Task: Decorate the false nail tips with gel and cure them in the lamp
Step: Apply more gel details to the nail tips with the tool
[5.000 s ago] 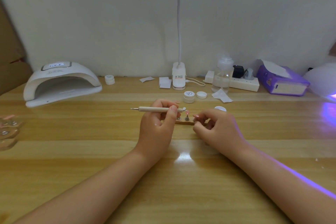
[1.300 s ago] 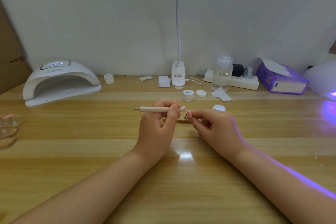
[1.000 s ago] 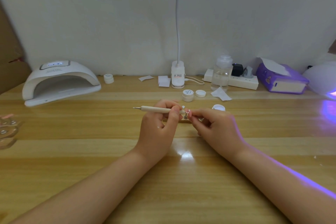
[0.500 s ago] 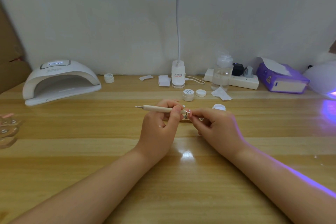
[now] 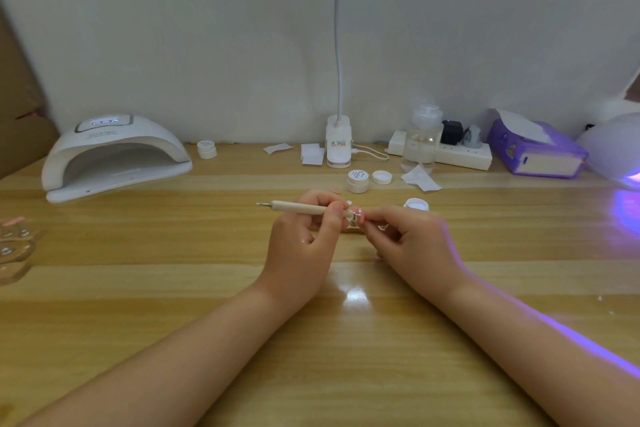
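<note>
At the middle of the wooden table my left hand (image 5: 304, 239) grips a pale wooden dotting pen (image 5: 298, 207), lying level with its metal tip pointing left. Its other end meets a small pink false nail tip (image 5: 359, 212) on a stand, which my right hand (image 5: 408, 239) pinches at the fingertips. The wooden holder (image 5: 353, 229) under them is mostly hidden by both hands. An open gel pot (image 5: 357, 180) and its lid (image 5: 382, 177) sit just behind. The white curing lamp (image 5: 110, 152) stands at the far left, mouth facing me.
A second lamp (image 5: 613, 149) glows purple at the right edge. Along the wall stand a desk light base (image 5: 338, 146), a clear pump bottle (image 5: 422, 140), a power strip (image 5: 460, 154) and a purple tissue box (image 5: 536, 149). Clear nail stands (image 5: 12, 246) lie at the left edge.
The pen has shifted slightly right and tilted, its working end closing onto the nail tip. My right hand lifted the tip off the holder earlier and keeps it steady.
</note>
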### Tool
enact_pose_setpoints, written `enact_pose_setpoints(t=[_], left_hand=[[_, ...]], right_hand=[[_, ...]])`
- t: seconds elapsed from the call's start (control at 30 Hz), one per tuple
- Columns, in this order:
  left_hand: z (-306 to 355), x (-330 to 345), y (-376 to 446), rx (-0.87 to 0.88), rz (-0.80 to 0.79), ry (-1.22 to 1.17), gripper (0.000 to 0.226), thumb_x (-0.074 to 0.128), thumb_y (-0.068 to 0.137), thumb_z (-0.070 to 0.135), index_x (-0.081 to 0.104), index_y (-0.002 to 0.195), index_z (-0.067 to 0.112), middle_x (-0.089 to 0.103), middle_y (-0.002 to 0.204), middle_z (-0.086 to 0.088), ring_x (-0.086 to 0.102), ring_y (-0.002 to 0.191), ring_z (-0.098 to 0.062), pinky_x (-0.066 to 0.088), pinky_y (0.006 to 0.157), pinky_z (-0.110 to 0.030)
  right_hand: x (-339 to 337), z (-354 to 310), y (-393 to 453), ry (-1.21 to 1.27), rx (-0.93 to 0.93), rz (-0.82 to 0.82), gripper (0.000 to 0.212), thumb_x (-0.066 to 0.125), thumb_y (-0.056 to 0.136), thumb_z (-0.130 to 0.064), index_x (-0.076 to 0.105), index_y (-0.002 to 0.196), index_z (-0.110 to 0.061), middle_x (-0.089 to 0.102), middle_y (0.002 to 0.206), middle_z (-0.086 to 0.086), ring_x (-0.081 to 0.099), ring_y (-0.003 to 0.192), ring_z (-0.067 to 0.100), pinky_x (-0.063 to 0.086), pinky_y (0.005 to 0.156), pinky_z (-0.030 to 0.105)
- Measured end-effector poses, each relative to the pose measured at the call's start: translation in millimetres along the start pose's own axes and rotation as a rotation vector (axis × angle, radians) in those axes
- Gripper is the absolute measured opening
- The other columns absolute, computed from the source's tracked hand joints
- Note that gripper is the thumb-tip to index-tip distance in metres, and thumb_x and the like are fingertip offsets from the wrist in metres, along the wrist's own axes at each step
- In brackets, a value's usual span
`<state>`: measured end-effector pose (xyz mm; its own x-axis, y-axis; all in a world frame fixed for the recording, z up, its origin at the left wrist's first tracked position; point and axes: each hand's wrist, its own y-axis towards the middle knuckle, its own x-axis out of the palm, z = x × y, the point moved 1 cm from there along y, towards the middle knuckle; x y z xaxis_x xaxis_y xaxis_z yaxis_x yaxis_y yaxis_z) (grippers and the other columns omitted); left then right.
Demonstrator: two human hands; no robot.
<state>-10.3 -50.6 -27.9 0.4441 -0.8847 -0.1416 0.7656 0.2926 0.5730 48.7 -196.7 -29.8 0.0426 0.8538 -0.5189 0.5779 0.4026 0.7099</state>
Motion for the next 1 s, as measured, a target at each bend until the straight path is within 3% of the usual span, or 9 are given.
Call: enact_pose_setpoints(t=[0.17,0.27,0.53,0.83,1.0], left_hand=[[1.8,-0.4,-0.6,-0.008,0.008,0.015,0.019,0.048,0.084,0.042,0.062,0.081,0.028,0.068,0.081,0.008,0.067,0.077,-0.014,0.055,0.074,-0.044],[2.4,0.0,-0.5,-0.009,0.005,0.010,0.019,0.049,0.083,0.043,0.062,0.081,0.030,0.068,0.081,0.007,0.067,0.078,-0.015,0.055,0.075,-0.047],[3.1,-0.3,-0.8,0.005,0.003,0.010,0.017,0.049,0.084,0.042,0.061,0.081,0.030,0.068,0.080,0.007,0.067,0.076,-0.013,0.055,0.072,-0.044],[2.1,-0.5,-1.3,-0.005,0.008,0.012,0.016,0.049,0.083,0.043,0.062,0.079,0.034,0.068,0.081,0.004,0.067,0.077,-0.019,0.054,0.073,-0.050],[3.7,-0.6,-1.2,-0.010,0.001,0.014,0.013,0.051,0.086,0.037,0.061,0.081,0.030,0.068,0.082,0.005,0.067,0.078,-0.017,0.054,0.073,-0.047]], right_hand=[[0.8,2.2,0.0,0.004,0.027,-0.014,0.013,0.070,0.082,-0.009,0.075,0.093,-0.015,0.064,0.076,-0.020,0.056,0.056,-0.003,0.044,0.058,0.010],[1.1,2.0,0.2,-0.005,0.024,-0.015,0.013,0.070,0.082,-0.009,0.075,0.094,-0.015,0.064,0.077,-0.019,0.059,0.060,0.004,0.046,0.058,0.013],[0.2,-0.5,0.3,-0.002,0.023,-0.015,0.013,0.071,0.082,-0.008,0.075,0.093,-0.013,0.064,0.076,-0.018,0.056,0.055,-0.002,0.043,0.058,0.009],[-0.8,-1.6,-0.1,-0.004,0.027,-0.016,0.013,0.071,0.082,-0.008,0.075,0.094,-0.014,0.070,0.078,-0.011,0.058,0.058,0.005,0.048,0.057,0.018],[-0.2,-1.0,0.0,-0.011,0.033,-0.018,0.013,0.070,0.082,-0.009,0.075,0.093,-0.014,0.063,0.075,-0.019,0.053,0.054,-0.008,0.044,0.058,0.010]])
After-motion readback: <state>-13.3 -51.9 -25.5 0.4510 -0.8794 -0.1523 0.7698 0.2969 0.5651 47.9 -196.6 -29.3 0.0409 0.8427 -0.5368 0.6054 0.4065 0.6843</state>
